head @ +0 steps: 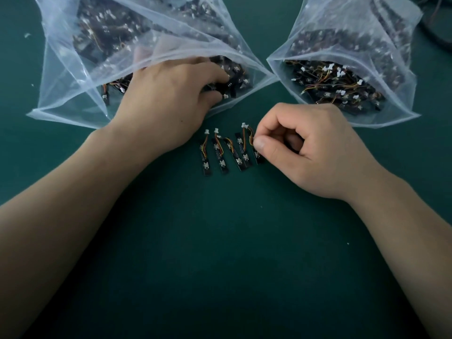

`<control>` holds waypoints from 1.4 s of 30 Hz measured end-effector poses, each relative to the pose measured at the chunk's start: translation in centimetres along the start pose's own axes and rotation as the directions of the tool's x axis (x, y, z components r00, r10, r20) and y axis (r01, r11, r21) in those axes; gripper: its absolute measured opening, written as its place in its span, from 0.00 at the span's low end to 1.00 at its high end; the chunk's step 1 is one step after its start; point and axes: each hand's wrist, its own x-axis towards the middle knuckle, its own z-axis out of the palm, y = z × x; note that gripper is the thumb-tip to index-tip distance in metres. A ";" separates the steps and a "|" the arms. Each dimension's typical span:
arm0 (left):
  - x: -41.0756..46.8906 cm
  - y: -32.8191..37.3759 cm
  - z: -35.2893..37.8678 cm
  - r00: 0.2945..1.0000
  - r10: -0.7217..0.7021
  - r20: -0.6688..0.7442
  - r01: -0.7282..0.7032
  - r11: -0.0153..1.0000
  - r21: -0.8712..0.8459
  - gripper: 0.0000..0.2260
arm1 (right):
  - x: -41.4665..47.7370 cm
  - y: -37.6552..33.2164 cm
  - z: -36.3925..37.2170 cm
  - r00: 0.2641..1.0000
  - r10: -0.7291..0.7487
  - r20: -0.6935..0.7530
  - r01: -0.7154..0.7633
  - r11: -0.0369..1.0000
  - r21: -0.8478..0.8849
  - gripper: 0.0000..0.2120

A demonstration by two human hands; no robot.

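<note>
Several small black circuit strips (221, 156) with orange-yellow wires and white connectors lie side by side on the green mat (220, 241). My right hand (310, 148) has its fingers curled, and thumb and forefinger pinch the rightmost strip (258, 156) of the row. My left hand (168, 94) reaches into the mouth of the left clear plastic bag (73, 77), which is full of the same strips; its fingertips curl round one or more strips among the pile and are partly hidden by it.
A second clear plastic bag (391, 77) with more wired strips lies open at the upper right. Dark cables (437, 28) run along the far right edge. A few white flecks dot the mat.
</note>
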 end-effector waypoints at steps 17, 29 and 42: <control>-1.0 -0.7 -0.1 0.997 -0.036 -0.074 0.042 0.996 0.078 0.15 | 0.0 -0.3 0.0 1.000 0.007 -0.002 -0.007 1.000 -0.017 0.08; -0.4 -0.4 0.8 0.994 -0.084 -0.075 0.089 0.994 0.059 0.10 | 0.1 -0.4 0.0 1.000 -0.003 -0.008 0.002 0.999 -0.035 0.10; -1.4 -0.8 0.0 0.975 -0.120 -0.186 0.104 0.990 -0.093 0.09 | 0.1 -0.2 0.1 1.000 -0.011 -0.010 0.011 0.999 -0.045 0.10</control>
